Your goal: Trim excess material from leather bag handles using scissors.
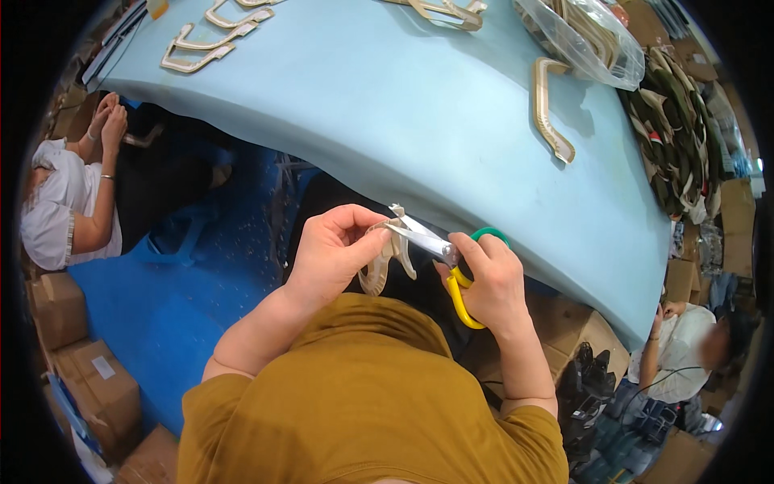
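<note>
My left hand (pixel 330 254) pinches a beige curved fabric piece (pixel 372 276) just below the table's near edge, its lower loop hanging under my fingers. My right hand (pixel 492 282) grips scissors with a yellow and green handle (pixel 460 305). The silver blades point left and are parted at the piece's upper part, close to my left fingertips; whether they are cutting into it is unclear. On the light blue table (pixel 371 105) lie several similar beige shaped pieces (pixel 197 56), one alone (pixel 544 113) at the right.
A plastic bag of pieces (pixel 580 40) sits at the far right, by dark green fabric (pixel 669 137). Co-workers sit at left (pixel 72 202) and lower right (pixel 677 363). Cardboard boxes (pixel 97 387) and a blue stool (pixel 181 238) are on the left; more cartons are beside me at right.
</note>
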`<act>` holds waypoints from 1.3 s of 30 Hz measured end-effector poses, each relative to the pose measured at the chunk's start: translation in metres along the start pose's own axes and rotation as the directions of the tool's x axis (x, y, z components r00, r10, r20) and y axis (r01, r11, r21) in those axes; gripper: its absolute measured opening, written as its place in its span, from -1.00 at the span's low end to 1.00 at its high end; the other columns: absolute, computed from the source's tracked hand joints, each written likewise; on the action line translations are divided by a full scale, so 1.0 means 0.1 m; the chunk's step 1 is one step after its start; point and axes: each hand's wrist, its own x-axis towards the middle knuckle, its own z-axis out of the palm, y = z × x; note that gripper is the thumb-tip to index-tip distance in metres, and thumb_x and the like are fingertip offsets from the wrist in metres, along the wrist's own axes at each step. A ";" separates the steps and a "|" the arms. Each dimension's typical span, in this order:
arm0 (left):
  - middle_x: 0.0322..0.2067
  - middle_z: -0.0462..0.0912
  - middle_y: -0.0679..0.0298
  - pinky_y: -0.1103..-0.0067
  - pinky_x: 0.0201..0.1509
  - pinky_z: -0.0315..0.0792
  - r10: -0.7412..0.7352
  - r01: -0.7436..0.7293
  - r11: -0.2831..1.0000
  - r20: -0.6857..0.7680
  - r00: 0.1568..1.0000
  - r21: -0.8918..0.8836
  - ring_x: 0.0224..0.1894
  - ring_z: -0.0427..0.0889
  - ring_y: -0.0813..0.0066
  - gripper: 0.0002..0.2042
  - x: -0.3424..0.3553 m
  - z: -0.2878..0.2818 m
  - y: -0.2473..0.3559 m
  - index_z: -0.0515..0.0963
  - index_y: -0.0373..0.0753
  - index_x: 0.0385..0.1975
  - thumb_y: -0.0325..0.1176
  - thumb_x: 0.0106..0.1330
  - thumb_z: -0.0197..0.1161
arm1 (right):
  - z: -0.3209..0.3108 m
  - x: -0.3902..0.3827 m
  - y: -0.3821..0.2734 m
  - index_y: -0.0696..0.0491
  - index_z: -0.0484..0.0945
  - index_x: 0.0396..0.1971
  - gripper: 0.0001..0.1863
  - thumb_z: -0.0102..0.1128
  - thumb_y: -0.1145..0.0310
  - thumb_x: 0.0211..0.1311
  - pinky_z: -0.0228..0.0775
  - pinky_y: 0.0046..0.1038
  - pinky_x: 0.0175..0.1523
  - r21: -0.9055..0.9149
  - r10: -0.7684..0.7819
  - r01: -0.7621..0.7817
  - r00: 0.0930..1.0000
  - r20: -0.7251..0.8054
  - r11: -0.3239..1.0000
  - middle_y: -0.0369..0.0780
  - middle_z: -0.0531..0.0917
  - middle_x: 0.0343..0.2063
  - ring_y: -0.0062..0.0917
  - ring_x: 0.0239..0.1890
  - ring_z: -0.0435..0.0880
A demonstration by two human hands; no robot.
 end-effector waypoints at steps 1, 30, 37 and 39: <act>-0.43 0.59 0.36 0.78 -0.36 0.34 0.001 -0.001 1.000 0.001 1.000 0.003 -0.43 0.48 0.76 -0.90 0.00 0.00 -0.01 0.53 -0.32 -0.32 -0.55 0.18 0.19 | 0.00 0.00 0.01 0.05 0.50 -0.31 -0.63 0.36 0.43 -0.25 0.30 -0.41 -0.43 -0.034 -0.024 0.023 1.000 -0.014 0.999 -0.24 0.38 -0.60 -0.36 -0.54 0.43; -0.48 0.57 0.35 0.77 -0.40 0.37 -0.221 0.255 0.884 0.132 0.966 -0.392 -0.46 0.51 0.71 -0.96 -0.09 -0.05 -0.09 0.49 -0.26 -0.42 -0.46 0.22 0.16 | 0.04 0.03 -0.20 0.06 0.36 -0.04 -0.48 0.33 0.48 -0.07 0.36 -0.56 -0.18 0.734 0.209 -0.350 0.937 0.281 0.582 -0.29 0.48 -0.39 -0.61 -0.33 0.46; -0.39 0.52 0.34 0.74 -0.27 0.38 -0.057 0.063 0.965 0.035 0.998 -0.253 -0.36 0.48 0.70 -0.88 -0.03 0.09 -0.28 0.41 -0.28 -0.25 -0.44 0.26 0.11 | 0.30 0.06 -0.41 0.07 0.35 -0.07 -0.61 0.13 0.55 0.04 0.27 -0.58 -0.07 0.868 0.269 -0.360 0.923 0.277 0.342 -0.29 0.45 -0.25 -0.66 -0.18 0.40; -0.22 0.44 0.29 0.72 -0.12 0.34 -0.034 0.049 0.957 0.055 0.998 -0.288 -0.18 0.44 0.64 -0.64 -0.01 0.04 -0.25 0.24 -0.24 0.02 -0.44 0.26 0.12 | 0.24 0.10 -0.39 0.12 0.33 -0.08 -0.64 0.10 0.55 0.08 0.28 -0.60 -0.09 0.949 0.347 -0.266 0.917 0.196 0.167 -0.31 0.45 -0.25 -0.69 -0.19 0.39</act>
